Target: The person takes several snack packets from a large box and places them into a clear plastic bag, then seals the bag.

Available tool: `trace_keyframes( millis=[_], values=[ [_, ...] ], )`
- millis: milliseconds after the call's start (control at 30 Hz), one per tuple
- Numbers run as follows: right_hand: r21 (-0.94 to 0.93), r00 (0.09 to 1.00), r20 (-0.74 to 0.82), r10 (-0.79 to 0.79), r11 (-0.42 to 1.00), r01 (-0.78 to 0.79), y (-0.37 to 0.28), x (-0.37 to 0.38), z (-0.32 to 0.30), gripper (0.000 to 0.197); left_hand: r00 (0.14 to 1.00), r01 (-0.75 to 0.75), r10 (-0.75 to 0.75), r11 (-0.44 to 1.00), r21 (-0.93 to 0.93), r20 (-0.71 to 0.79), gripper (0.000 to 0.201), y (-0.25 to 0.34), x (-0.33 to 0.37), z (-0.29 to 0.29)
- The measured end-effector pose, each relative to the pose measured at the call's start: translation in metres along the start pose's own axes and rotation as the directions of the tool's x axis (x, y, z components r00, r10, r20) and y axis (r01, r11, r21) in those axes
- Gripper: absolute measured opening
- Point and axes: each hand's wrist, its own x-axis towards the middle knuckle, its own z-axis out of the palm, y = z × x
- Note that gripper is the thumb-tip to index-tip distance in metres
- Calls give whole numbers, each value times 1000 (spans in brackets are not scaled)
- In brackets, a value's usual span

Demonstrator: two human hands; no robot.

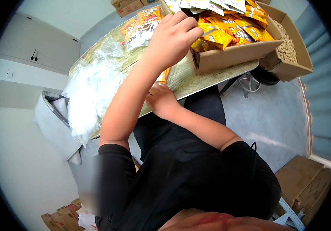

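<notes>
My left hand (pixel 176 37) is raised over the table, beside the near left corner of an open cardboard box (pixel 235 57). Its fingers are curled down and closed; whatever they may hold is hidden. Orange and yellow snack packets (pixel 227 29) fill the box, with white packets (pixel 215 4) at its far side. Below my left forearm, my right hand (pixel 161 101) rests at the table's front edge with its fingers bent. Just beyond it an orange packet (pixel 164 75) shows in part. My left arm covers some of that spot, so the right hand's grip is hidden.
Clear plastic bags (pixel 90 90) are heaped on the table's left. Clear bags with orange packets (pixel 146 23) lie at the back. Right of the box stands another carton (pixel 302 57) of peanuts in shells (pixel 287 46). A stool (pixel 263 77) is below the table; a grey-covered chair (pixel 52 119) stands left.
</notes>
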Motion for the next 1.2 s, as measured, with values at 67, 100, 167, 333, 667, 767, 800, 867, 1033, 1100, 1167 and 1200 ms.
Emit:
trace_keyframes(
  millis=[67, 100, 167, 333, 667, 767, 800, 867, 1033, 1100, 1167, 1200],
  values=[
    [0, 1000, 27, 12, 1000, -12, -2, 0, 1, 19, 995, 59, -69, 989, -137, -76, 30, 5, 4, 2],
    [1, 998, 53, 29, 1000, -29, -3, 1, 2, 20, 994, 59, -70, 989, -132, -79, 30, 4, 7, 1],
    [-25, 998, 50, 24, 999, -23, -1, -1, 3, 19, 1000, -2, 5, 994, -105, 29, 30, 4, 8, 2],
    [0, 999, 31, 17, 1000, -17, -1, 4, -7, 18, 819, 311, -404, 910, -276, -407, 10, -6, 6, -12],
    [100, 984, 95, 149, 982, -158, 2, 22, -26, 14, 66, 303, -867, -455, -837, 494, 46, 45, -216, -110],
    [63, 971, 85, 224, 971, -229, 2, 27, -26, 13, -19, 92, -834, -551, -829, 552, 52, 82, -272, -114],
    [63, 968, 86, 236, 968, -242, 2, 30, -28, 13, 41, 75, -786, -613, -786, 617, 54, 88, -288, -118],
    [83, 956, 101, 277, 955, -285, -6, 39, -30, 13, 64, 26, -746, -662, -749, 662, 54, 101, -296, -120],
    [62, 971, 116, 207, 975, -215, -16, 45, -28, 12, 41, -48, -720, -694, -718, 693, 53, 99, -280, -105],
    [38, 980, 98, 175, 983, -179, -17, 45, -28, 12, 76, 24, -681, -729, -684, 728, 51, 93, -271, -101],
    [-21, 991, 80, 109, 994, -107, -18, 47, -30, 14, 105, 0, -663, -745, -667, 741, 48, 91, -264, -96],
    [-29, 991, 80, 110, 994, -108, -18, 47, -30, 14, 92, 26, -668, -739, -673, 738, 47, 90, -262, -94]
  ],
)
